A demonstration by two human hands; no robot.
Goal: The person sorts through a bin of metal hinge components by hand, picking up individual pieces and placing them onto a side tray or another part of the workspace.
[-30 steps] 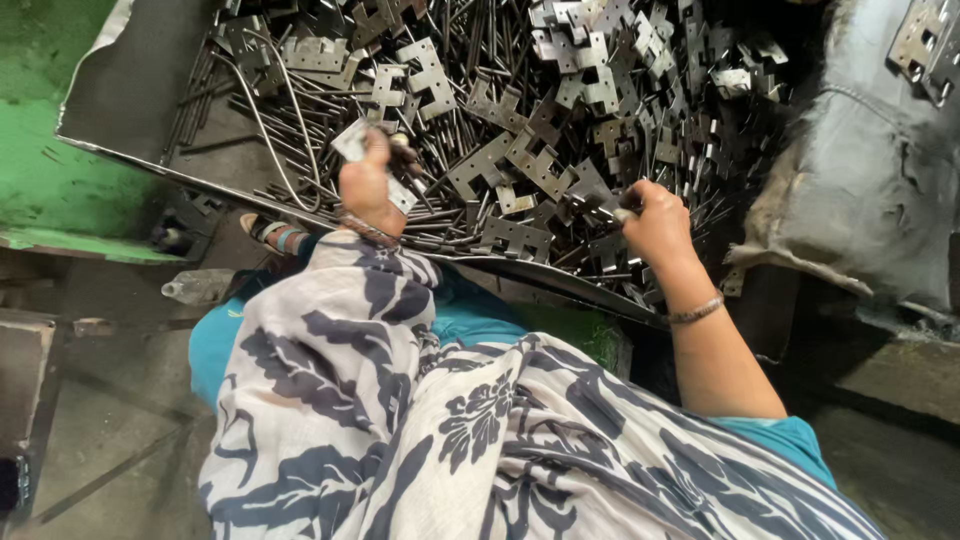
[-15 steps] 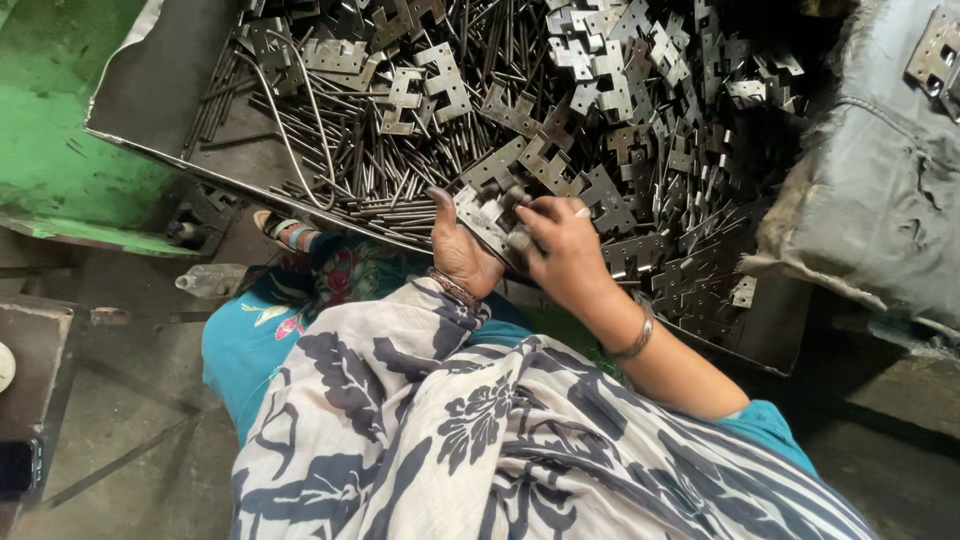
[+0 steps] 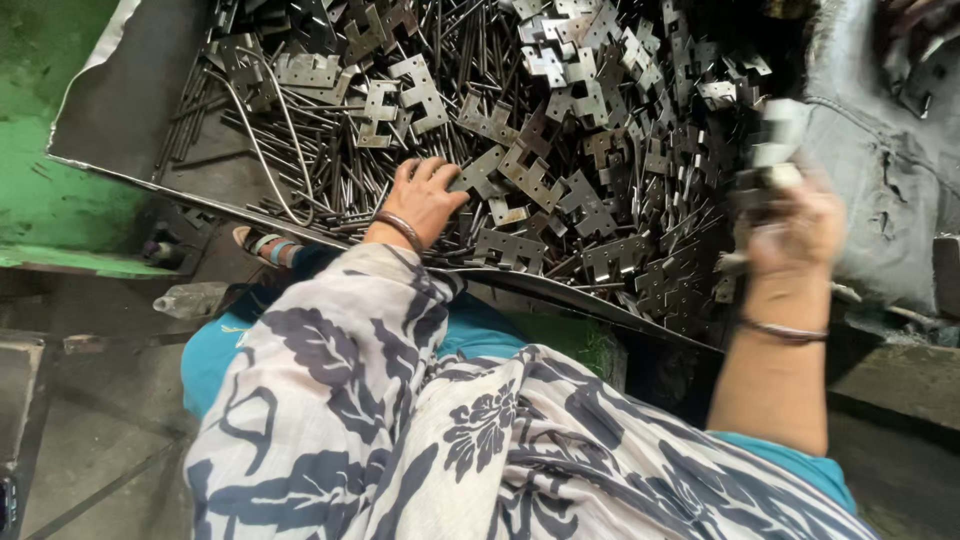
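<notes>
Head view, looking down past a white cloth with dark blue flowers [image 3: 420, 440] draped over the person's lap. A broad, shallow sheet-metal tray [image 3: 110, 120] fills the upper part of the view, its near edge running on a slant from the left side towards the lower right; a green painted surface [image 3: 40, 190] lies to its left and a grey cloth-covered mass [image 3: 880, 190] to its right. The tray holds one loose heap of stamped grey metal hinge leaves [image 3: 600, 150], notched and flat, far too many and too tangled to count, mixed with a great many thin straight metal pins [image 3: 330, 180] that lie mostly lengthwise beneath them. One long bent wire [image 3: 262, 150] curves through the left part of the heap. The left hand [image 3: 425, 198], one bangle at its wrist, rests palm down in the heap near the tray's front edge, fingers spread and touching a hinge leaf [image 3: 480, 172]; it grips nothing. The right hand [image 3: 800, 228], also with one bangle, is raised above the right end of the tray and closed around a small stack of hinge leaves [image 3: 768, 165], blurred, so their number cannot be told. The two hands are well apart.
</notes>
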